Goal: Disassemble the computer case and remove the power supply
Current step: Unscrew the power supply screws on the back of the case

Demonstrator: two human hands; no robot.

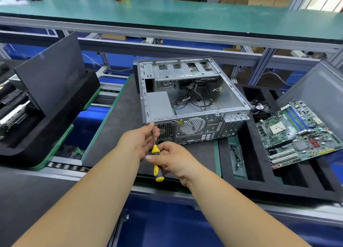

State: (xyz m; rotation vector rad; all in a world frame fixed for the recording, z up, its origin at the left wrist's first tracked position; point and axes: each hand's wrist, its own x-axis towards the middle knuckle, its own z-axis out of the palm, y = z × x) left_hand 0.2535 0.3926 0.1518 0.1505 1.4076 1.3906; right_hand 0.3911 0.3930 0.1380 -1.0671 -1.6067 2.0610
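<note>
An open grey computer case [232, 98] lies on its side on a dark pallet [122, 120], rear panel toward me. The grey power supply [159, 104] sits in its near left corner, with loose black cables [194, 100] beside it. My right hand [174, 159] grips the yellow-and-black handle of a screwdriver [156, 163]. Its shaft points up to the case's rear left corner. My left hand [143, 141] pinches the shaft close to the tip, right at that corner of the case.
A green motherboard [300, 135] rests on a black foam tray [250, 165] to the right, with small screws [236, 157] in a slot. A dark side panel [52, 76] leans in another foam tray at left. A green shelf [167, 14] runs overhead behind.
</note>
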